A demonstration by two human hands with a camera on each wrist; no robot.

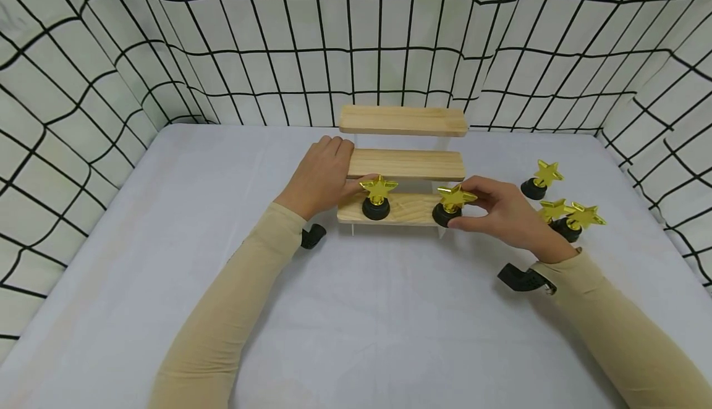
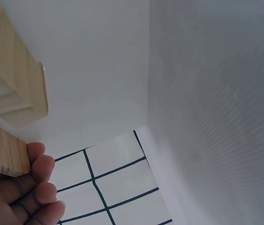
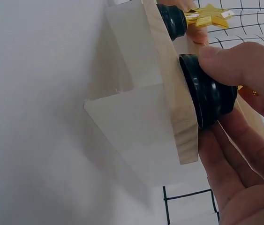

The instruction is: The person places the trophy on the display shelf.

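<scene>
- The right hand (image 1: 503,211) pinches the black base of a gold star trophy (image 1: 455,198) between thumb and fingers, at the right end of the bottom plank (image 1: 411,214); whether the base sits fully flat there, I cannot tell.
- The left hand (image 1: 322,171) grips the left end of the middle plank (image 1: 408,165), its fingers bent around the wood in the left wrist view.
- A second star trophy (image 1: 376,199) stands upright towards the left end of the bottom plank, near the left thumb.
- The top plank (image 1: 403,121) lies nearest the worktop's far edge; the three planks rise in steps on pale side supports (image 1: 442,232).
- On the worktop (image 1: 356,335), towards its right edge, are three more star trophies: one (image 1: 541,181) nearer the far right corner, and two close together, the left one (image 1: 552,210) partly hidden behind the right hand, the right one (image 1: 581,216) nearer the right edge.
- Tan sleeves (image 1: 245,291) cover both forearms, which reach in over the near edge.
- Black wire mesh (image 1: 381,50) stands along the far, left and right edges.
</scene>
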